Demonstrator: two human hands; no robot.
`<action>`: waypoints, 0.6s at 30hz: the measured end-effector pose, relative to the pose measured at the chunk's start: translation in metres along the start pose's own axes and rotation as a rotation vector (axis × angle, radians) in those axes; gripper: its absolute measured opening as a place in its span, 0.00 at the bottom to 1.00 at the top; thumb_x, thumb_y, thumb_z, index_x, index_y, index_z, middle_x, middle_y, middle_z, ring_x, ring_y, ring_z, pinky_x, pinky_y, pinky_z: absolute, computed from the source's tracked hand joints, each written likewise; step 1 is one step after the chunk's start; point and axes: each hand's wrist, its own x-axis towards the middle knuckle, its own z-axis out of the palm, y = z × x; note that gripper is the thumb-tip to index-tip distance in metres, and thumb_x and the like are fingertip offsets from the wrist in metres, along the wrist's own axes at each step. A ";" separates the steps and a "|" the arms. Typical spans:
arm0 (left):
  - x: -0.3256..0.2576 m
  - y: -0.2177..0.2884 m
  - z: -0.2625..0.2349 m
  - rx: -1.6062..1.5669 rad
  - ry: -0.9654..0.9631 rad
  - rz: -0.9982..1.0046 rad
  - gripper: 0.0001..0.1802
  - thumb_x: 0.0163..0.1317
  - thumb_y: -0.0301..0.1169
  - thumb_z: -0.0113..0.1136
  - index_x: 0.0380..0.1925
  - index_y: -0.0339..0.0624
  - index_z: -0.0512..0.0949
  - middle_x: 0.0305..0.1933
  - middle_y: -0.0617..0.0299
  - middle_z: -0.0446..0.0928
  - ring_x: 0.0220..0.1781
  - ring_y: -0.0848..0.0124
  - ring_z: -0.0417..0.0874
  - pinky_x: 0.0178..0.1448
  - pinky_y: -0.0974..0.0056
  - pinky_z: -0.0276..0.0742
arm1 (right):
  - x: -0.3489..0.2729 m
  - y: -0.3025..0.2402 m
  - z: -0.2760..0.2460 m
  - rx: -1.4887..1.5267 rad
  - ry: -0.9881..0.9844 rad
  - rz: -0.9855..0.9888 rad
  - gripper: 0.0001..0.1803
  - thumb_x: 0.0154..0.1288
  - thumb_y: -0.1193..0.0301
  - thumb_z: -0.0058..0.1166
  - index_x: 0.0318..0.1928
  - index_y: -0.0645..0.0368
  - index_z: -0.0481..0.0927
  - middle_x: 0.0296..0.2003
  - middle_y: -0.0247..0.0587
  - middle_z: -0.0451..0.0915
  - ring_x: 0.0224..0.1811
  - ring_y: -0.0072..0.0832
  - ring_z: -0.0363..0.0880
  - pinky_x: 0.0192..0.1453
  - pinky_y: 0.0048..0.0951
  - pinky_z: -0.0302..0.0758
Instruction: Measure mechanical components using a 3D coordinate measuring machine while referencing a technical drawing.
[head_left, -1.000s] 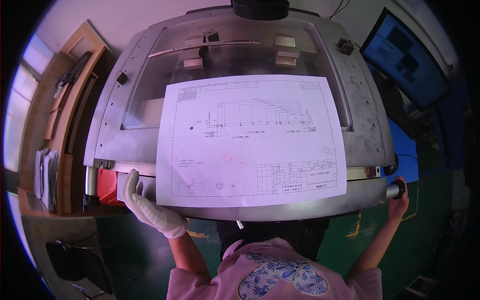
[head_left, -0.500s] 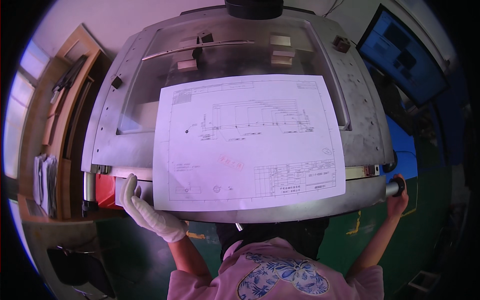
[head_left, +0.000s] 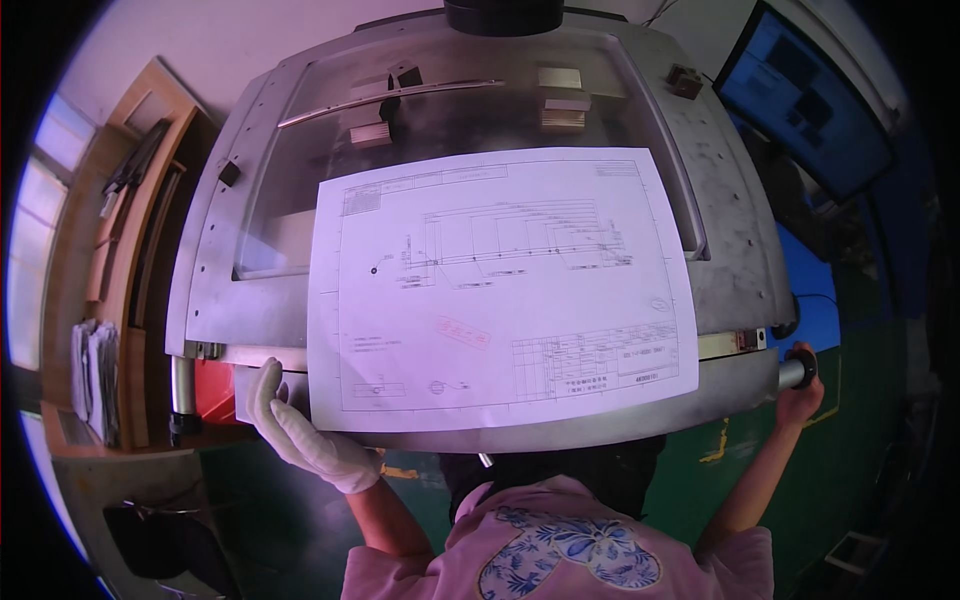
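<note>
My left hand (head_left: 305, 435), in a white glove, lies at the front left edge of a grey metal machine table (head_left: 250, 325). Its fingers are stretched out beside the lower left corner of a printed technical drawing sheet (head_left: 510, 310). At the front right, the fingers of my bare right hand (head_left: 799, 392) are wrapped round a black knob (head_left: 801, 366) on a metal shaft. Behind the sheet, a thin metal rod (head_left: 440, 89) rests across a block on the glass plate (head_left: 470, 115).
Finned metal blocks (head_left: 564, 98) sit on the glass. A dark round machine part (head_left: 503, 14) overhangs the far edge. To the right stands a monitor (head_left: 805, 105); to the left, a wooden shelf (head_left: 150, 230) with a stack of papers (head_left: 93, 380).
The view has shifted slightly. The rod and blocks appear a little further left, while both hands sit slightly lower in the picture. My right hand stays on the knob.
</note>
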 end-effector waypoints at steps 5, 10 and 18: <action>-0.002 0.005 0.002 -0.031 0.007 -0.032 0.21 0.63 0.36 0.31 0.41 0.31 0.70 0.45 0.54 0.68 0.45 0.67 0.67 0.52 0.64 0.60 | 0.000 0.005 -0.005 0.049 0.036 -0.004 0.35 0.44 0.55 0.50 0.50 0.66 0.65 0.46 0.43 0.67 0.47 0.33 0.66 0.53 0.30 0.62; -0.001 -0.001 -0.001 -0.090 -0.003 -0.022 0.21 0.64 0.36 0.31 0.42 0.30 0.69 0.45 0.53 0.67 0.45 0.67 0.67 0.52 0.63 0.61 | 0.003 0.012 -0.011 0.112 0.048 -0.020 0.34 0.43 0.53 0.49 0.48 0.65 0.66 0.45 0.43 0.67 0.46 0.33 0.65 0.51 0.30 0.63; -0.003 -0.002 0.000 -0.082 -0.013 -0.012 0.21 0.64 0.37 0.30 0.42 0.30 0.68 0.46 0.53 0.67 0.46 0.66 0.68 0.53 0.62 0.61 | 0.007 0.010 0.007 0.101 -0.063 -0.076 0.32 0.43 0.52 0.48 0.44 0.65 0.65 0.38 0.40 0.61 0.39 0.30 0.61 0.44 0.27 0.61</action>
